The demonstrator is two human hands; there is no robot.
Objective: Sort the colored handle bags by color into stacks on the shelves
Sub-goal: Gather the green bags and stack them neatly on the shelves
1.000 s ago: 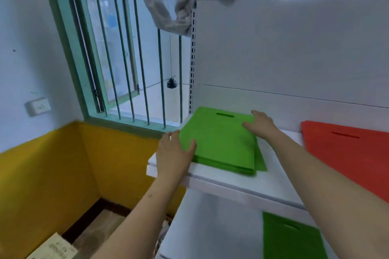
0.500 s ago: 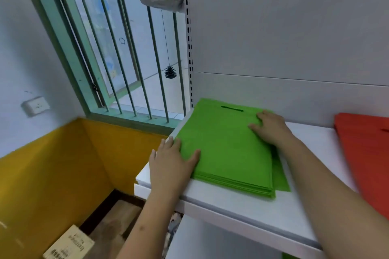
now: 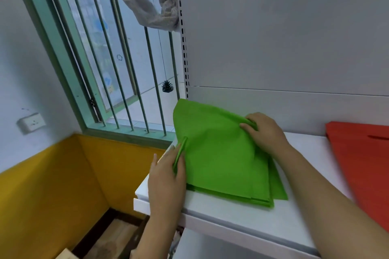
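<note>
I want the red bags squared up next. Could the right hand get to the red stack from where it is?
Probably yes. The right hand pinches the green bags, and bare white shelf lies between it and the red stack, with nothing in the way. It would have to let go first.

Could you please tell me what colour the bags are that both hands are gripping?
Bright green bags, seen best in the head view.

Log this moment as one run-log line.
left hand: pinches green bags' left edge | right hand: grips green bags at far right edge | shelf: green stack; red bags at right
</note>
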